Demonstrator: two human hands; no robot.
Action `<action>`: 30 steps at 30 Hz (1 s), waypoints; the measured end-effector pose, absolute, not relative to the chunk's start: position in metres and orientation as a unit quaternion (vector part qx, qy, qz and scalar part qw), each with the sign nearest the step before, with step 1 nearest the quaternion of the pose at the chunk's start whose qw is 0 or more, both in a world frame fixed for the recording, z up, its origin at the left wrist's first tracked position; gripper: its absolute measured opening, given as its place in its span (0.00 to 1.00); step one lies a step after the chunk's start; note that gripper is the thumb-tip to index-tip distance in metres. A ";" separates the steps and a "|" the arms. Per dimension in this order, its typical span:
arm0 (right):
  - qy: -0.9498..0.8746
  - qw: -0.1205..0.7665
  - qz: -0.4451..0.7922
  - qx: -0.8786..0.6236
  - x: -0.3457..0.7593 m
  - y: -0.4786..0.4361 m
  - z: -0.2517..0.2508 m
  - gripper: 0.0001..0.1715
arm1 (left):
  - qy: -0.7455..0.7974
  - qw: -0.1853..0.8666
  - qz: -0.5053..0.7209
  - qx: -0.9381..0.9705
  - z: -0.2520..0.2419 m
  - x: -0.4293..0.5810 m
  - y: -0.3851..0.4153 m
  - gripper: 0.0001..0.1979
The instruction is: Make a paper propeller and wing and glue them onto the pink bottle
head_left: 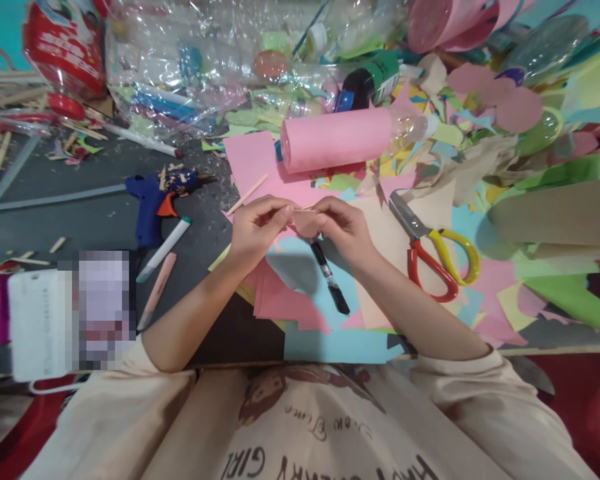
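Note:
A small pink paper piece [306, 224] with a rounded lower edge is pinched between both hands above the table. My left hand [261, 223] grips its left side with thumb and fingers, and my right hand [344, 227] grips its right side. Below the paper lies a black pen [329, 277] on light blue paper [295, 263]. Beyond the hands, a bottle wrapped in pink paper [337, 139] rests on its side. Beside my left hand is a thin wooden stick [249, 194]. Scissors with red and yellow handles [430, 247] lie right of my right hand.
A blue hot glue gun [153, 203] lies at left, near several markers [164, 250]. A red-labelled bottle [67, 57] stands at the back left beside clear plastic [165, 40]. Coloured paper scraps [517, 100] cover the right side. A white box-shaped item [40, 323] sits front left.

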State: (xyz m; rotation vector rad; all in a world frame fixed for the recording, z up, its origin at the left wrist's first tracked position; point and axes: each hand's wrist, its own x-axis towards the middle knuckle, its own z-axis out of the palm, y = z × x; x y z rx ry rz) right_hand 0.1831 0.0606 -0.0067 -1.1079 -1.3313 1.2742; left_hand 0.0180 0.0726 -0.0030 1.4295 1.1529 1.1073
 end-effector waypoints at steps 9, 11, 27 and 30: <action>-0.511 0.473 0.559 -0.451 0.185 0.063 -0.007 0.29 | 0.487 0.434 0.521 0.550 -0.023 0.015 0.080 0.24; -0.511 0.472 0.562 -0.448 0.185 0.063 -0.005 0.29 | 0.488 0.413 0.522 0.565 -0.026 0.014 0.080 0.29; -0.594 0.376 0.591 -0.396 0.189 0.061 -0.005 0.19 | 0.479 0.415 0.466 0.617 -0.009 0.015 0.074 0.09; -0.622 0.354 0.581 -0.387 0.191 0.061 -0.004 0.13 | 0.484 0.400 0.488 0.606 -0.011 0.015 0.076 0.09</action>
